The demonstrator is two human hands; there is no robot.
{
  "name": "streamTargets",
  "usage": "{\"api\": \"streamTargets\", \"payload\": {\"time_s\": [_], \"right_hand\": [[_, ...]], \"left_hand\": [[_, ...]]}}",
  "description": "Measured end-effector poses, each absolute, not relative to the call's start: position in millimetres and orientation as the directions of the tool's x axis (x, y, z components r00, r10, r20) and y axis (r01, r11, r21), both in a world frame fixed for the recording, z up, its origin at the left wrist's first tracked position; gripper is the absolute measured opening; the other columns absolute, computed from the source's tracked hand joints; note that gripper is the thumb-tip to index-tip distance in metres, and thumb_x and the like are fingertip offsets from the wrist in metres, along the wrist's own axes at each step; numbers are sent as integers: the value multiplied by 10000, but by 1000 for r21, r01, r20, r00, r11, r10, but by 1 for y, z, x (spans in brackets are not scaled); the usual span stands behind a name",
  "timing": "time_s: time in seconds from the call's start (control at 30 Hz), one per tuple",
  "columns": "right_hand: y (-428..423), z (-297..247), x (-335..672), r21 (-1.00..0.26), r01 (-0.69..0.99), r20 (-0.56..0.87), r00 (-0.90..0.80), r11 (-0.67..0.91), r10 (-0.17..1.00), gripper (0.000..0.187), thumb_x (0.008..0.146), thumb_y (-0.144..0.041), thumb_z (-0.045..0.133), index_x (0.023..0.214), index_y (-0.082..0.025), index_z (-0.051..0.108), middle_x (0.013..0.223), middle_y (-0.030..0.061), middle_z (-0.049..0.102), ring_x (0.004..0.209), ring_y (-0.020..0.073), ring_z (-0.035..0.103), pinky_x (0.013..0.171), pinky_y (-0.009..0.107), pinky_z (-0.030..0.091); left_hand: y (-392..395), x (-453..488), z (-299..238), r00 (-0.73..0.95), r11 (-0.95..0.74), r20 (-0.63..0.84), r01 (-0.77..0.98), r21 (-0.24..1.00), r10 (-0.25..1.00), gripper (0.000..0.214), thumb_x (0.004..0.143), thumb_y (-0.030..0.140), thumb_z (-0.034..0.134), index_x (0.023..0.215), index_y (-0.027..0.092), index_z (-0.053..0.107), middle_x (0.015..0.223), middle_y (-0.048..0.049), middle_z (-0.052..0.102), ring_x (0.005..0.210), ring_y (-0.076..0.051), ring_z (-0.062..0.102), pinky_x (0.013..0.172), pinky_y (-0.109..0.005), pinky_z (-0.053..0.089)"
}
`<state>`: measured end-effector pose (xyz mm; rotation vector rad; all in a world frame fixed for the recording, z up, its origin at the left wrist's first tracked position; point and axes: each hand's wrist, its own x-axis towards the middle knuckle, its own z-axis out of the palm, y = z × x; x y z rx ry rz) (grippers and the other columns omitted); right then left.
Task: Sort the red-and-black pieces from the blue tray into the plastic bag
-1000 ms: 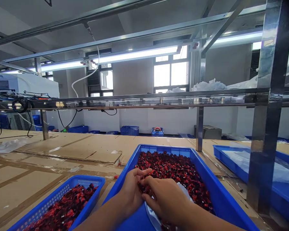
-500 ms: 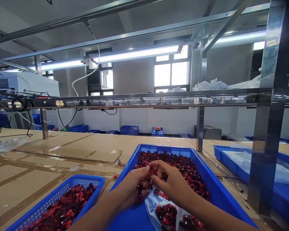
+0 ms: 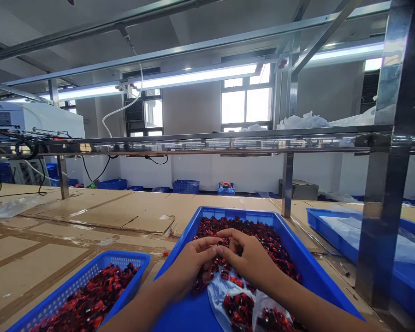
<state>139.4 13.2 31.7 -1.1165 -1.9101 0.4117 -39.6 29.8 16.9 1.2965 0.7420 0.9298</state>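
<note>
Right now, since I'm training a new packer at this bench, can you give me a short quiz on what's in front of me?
1. True or false: the left hand and right hand are both over the large blue tray of small red-and-black pieces.
2. What stands to the left of that tray? A) a blue perforated basket B) a steel pot C) a wooden crate
3. Fill in: the bench under the containers is covered with ____.

Key: 1 true; 2 A; 3 cardboard.
</note>
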Motion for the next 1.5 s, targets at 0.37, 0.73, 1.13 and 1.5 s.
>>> {"api": "streamTargets", "payload": {"time_s": [0.37,0.73,1.13,1.5], "right_hand": [[14,33,147,-332,580,724,-348,744,595,137,915,-320,585,956,-238,687,745,-7,670,672,142,591,648,246,397],[-3,31,130,-466,578,535,-420,670,733,207,726,-348,774,907,-271,709,689,-48,669,609,135,577,587,229,345],[3,28,119,-975,89,173,-268,203,948,217,785,-322,593,623,-204,510,462,-68,479,364,70,349,385,194,262],[13,33,131,-872,-426,-95,-337,-242,937,329,878,-392,541,638,-176,480,500,-72,421,340,35,220,317,166,91]], "left_hand": [[31,-49,23,509,111,18,-222,969,861,356,857,384,642,1124,152,606,503,82,351,410,-53,215,394,-189,172],[31,-38,10,488,292,-111,-313,904,866,866,753,835,378,1337,198,428,752,-13,570,442,-91,397,421,-203,210],[21,-21,8,517,305,-132,-266,915,846,639,747,724,486,1133,216,527,710,13,526,501,-114,417,427,-215,280],[16,-28,24,349,-268,248,10,963,904,236,691,251,597,908,159,613,645,49,481,505,-70,363,465,-198,256]]}}
